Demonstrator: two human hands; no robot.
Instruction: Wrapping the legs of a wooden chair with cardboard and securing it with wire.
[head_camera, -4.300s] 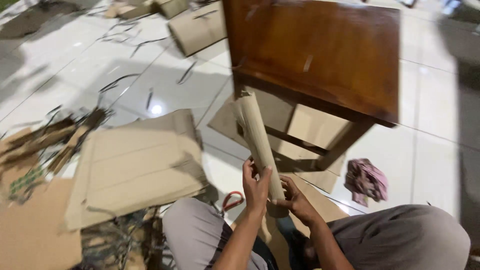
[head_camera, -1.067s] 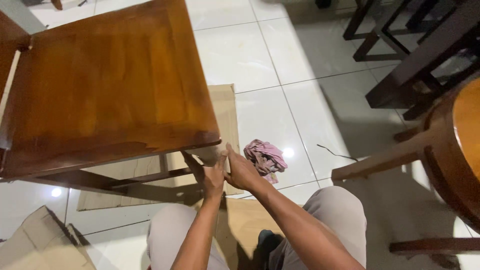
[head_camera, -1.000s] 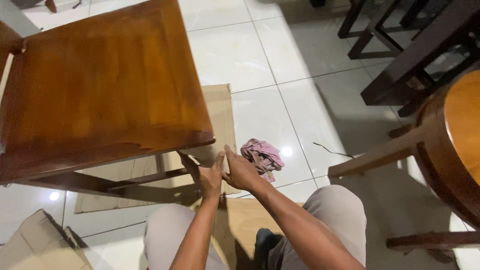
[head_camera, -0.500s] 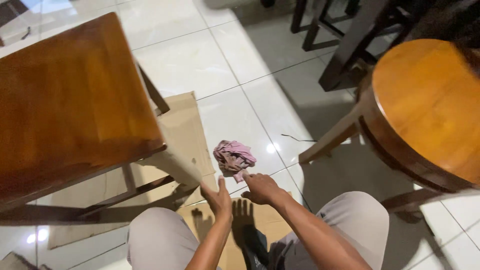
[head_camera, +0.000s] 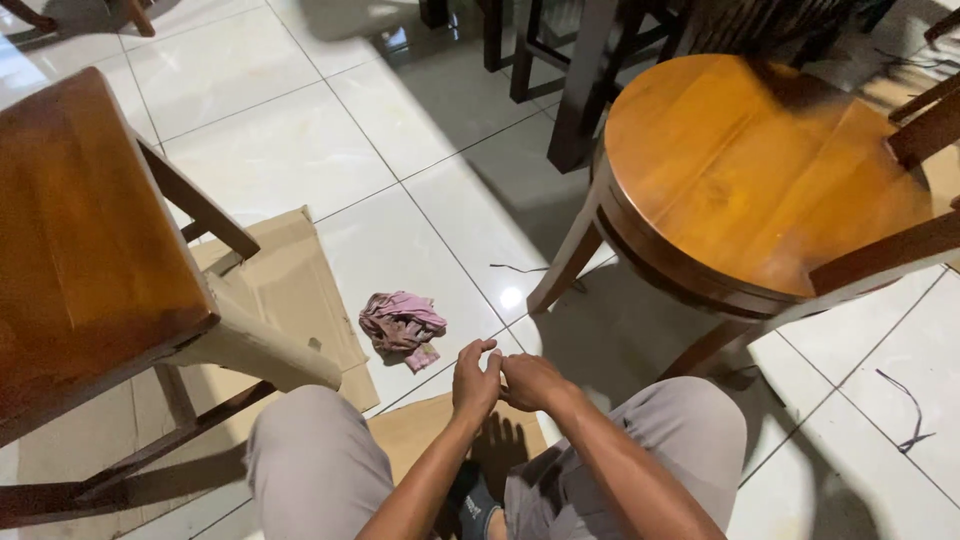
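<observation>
Both hands, left hand (head_camera: 474, 377) and right hand (head_camera: 530, 380), meet empty-fingered; at nine o'clock the chair leg (head_camera: 262, 350) looks already cardboard-wrapped, others bare.

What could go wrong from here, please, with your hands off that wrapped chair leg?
The cardboard wrap on the chair leg is held by neither the left hand nor the right hand, and no tape shows, so it may unroll. The rag on the glossy floor could cause a slip.
</observation>
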